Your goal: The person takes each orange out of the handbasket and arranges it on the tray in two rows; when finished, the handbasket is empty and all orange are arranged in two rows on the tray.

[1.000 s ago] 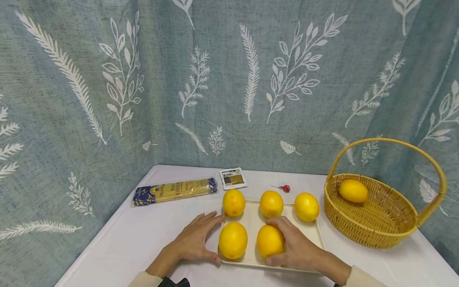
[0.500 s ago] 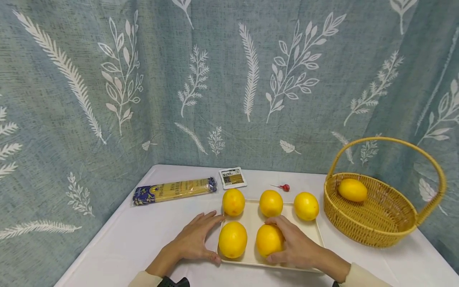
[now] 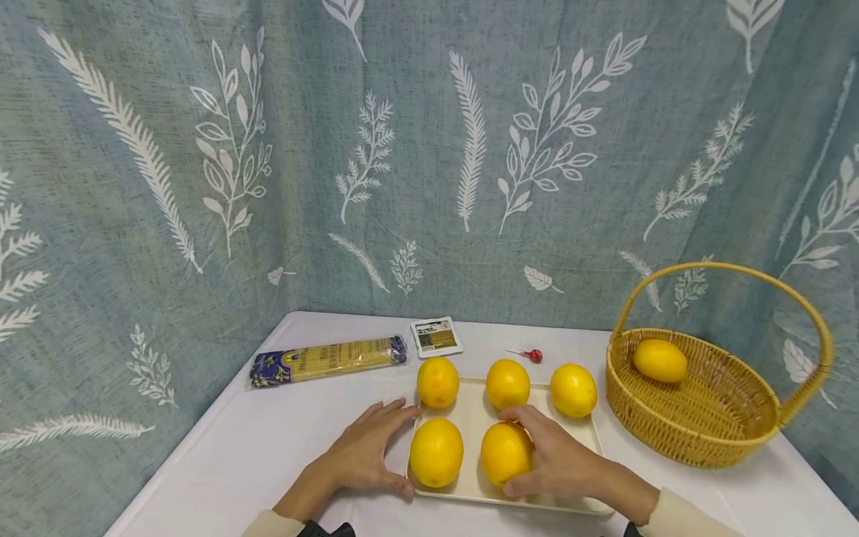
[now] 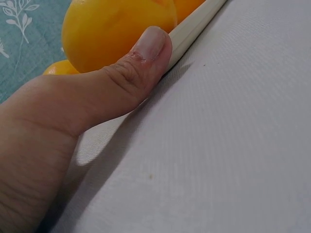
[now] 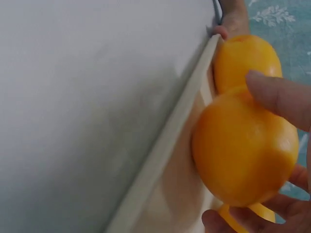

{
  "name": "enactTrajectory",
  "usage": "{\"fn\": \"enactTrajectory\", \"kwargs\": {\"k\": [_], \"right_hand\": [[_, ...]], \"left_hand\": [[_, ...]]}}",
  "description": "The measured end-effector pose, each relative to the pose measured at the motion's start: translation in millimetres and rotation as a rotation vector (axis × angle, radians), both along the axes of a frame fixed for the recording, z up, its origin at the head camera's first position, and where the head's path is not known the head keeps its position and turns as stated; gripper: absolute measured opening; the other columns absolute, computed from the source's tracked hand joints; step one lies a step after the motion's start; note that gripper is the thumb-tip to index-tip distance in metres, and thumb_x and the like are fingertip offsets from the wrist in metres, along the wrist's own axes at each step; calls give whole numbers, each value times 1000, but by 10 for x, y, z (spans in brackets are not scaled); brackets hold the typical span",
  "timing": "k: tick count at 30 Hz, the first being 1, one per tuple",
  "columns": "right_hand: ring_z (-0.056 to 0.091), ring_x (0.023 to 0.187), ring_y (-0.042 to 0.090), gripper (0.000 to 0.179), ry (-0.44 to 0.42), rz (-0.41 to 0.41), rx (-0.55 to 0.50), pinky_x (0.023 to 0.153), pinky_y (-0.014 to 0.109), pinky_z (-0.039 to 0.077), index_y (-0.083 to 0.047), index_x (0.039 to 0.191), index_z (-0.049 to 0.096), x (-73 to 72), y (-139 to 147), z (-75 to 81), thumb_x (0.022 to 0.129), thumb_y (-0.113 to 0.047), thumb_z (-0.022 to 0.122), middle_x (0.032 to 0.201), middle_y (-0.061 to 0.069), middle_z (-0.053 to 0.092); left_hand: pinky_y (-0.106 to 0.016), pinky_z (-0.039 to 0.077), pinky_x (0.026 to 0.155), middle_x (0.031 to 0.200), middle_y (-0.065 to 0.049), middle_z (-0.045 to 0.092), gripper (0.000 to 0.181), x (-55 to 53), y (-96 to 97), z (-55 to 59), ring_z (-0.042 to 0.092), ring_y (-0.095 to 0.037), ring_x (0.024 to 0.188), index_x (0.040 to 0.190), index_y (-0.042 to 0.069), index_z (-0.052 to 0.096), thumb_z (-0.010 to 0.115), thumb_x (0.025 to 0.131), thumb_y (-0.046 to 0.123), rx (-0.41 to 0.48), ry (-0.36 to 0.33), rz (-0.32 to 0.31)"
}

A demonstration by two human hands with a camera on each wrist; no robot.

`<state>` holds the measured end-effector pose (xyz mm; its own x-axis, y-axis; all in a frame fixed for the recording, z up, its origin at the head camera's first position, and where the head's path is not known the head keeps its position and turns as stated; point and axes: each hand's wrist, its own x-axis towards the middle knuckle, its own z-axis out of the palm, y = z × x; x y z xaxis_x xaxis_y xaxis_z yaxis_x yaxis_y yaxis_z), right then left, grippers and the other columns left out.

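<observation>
Several yellow lemons sit in a shallow cream tray (image 3: 470, 488) in the head view. My right hand (image 3: 564, 466) holds the front right lemon (image 3: 505, 453), thumb on the near side and fingers over the far side. In the right wrist view this lemon (image 5: 245, 148) lies between thumb and fingers, low in the tray. My left hand (image 3: 365, 451) rests at the tray's left side, fingers spread and thumb by the front left corner. The left wrist view shows that thumb (image 4: 146, 48) against the tray rim, close to the front left lemon (image 4: 116, 36).
At the right stands a wicker basket (image 3: 691, 440) with a tall handle and one lemon (image 3: 660, 361) inside. Behind the tray lie a spaghetti pack (image 3: 329, 362), a small white packet (image 3: 436, 337) and a red lollipop (image 3: 535, 356). A patterned curtain (image 3: 429, 164) closes the back.
The head view has tilted very slightly. Both hands and the lemons keep practically the same places.
</observation>
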<state>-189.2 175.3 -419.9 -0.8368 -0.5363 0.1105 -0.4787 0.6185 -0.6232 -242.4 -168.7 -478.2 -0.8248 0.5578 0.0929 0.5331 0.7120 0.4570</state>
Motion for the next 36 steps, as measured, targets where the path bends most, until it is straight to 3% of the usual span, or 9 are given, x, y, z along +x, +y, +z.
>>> {"fn": "enactTrajectory", "kwargs": {"k": [7, 12, 17, 23, 33, 36], "right_hand": [[48, 129, 39, 90, -24, 20, -49, 94, 50, 54, -4, 145, 43, -61, 83, 184, 77, -43, 88, 145, 15, 48], [52, 124, 38, 79, 64, 3, 8, 91, 50, 55, -5, 142, 46, -124, 199, 316, 84, -45, 82, 142, 13, 50], [57, 120, 32, 56, 209, -84, 57, 91, 49, 57, -11, 135, 55, -212, 375, 402, 92, -42, 74, 137, 7, 57], [59, 114, 30, 41, 441, -161, 84, 83, 46, 58, -11, 128, 61, -374, 661, 482, 93, -26, 75, 128, 9, 63], [60, 102, 35, 25, 549, -335, 138, 83, 54, 55, -1, 115, 64, -537, 1154, 475, 95, -15, 71, 112, 18, 65], [60, 98, 35, 23, 535, -380, 140, 80, 53, 54, 0, 114, 65, -584, 1303, 468, 97, -14, 69, 110, 20, 65]], "left_hand": [[-55, 14, 126, 161, -2, 40, 118, 4, -2, -5, 28, -32, 152, 153, 28, 43, 77, 56, 84, -2, -9, -1], [-55, 13, 126, 161, -2, 39, 117, 4, -5, -12, 28, -31, 152, 153, 29, 43, 78, 56, 83, -2, -9, 5], [-56, 14, 126, 162, -2, 39, 117, 4, -14, -9, 28, -32, 152, 153, 30, 42, 77, 55, 84, -4, -8, 7], [-54, 14, 126, 161, -3, 40, 119, 0, -25, -7, 29, -29, 152, 153, 29, 43, 76, 54, 85, -2, 10, 1], [-53, 14, 126, 161, -2, 39, 119, -5, -19, -8, 29, -28, 152, 154, 29, 42, 76, 54, 86, -1, 17, -6], [-53, 14, 126, 162, -2, 39, 119, -10, -10, -4, 29, -28, 152, 154, 30, 42, 77, 54, 86, -3, 16, -5]]}}
